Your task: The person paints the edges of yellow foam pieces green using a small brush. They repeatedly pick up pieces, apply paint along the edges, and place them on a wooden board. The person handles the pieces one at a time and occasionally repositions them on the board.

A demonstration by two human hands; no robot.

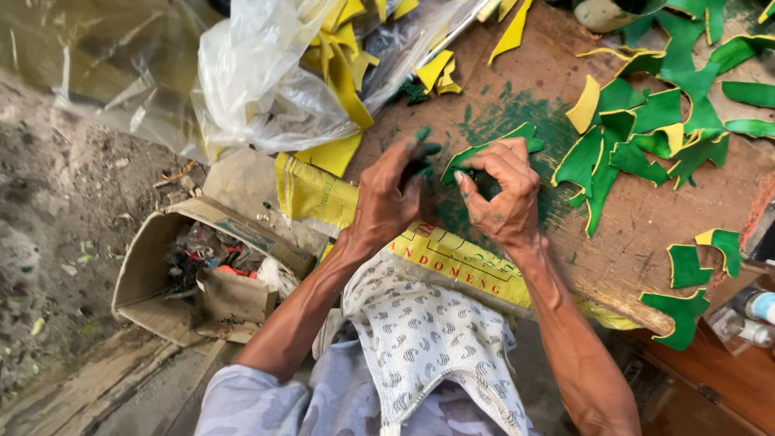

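Note:
My right hand pinches one end of a curved green cut-out piece with a yellow edge over a worn wooden board stained with green paint. Just to its left, my left hand has green-stained fingertips and grips a small dark green scrap. The two hands almost touch above the board's near edge. A patterned white cloth lies on my lap below them.
Several green and yellow cut pieces are scattered on the board to the right. A clear plastic bag with yellow offcuts sits at the top. An open cardboard box of scraps stands on the dirt floor at left. Small bottles lie at right.

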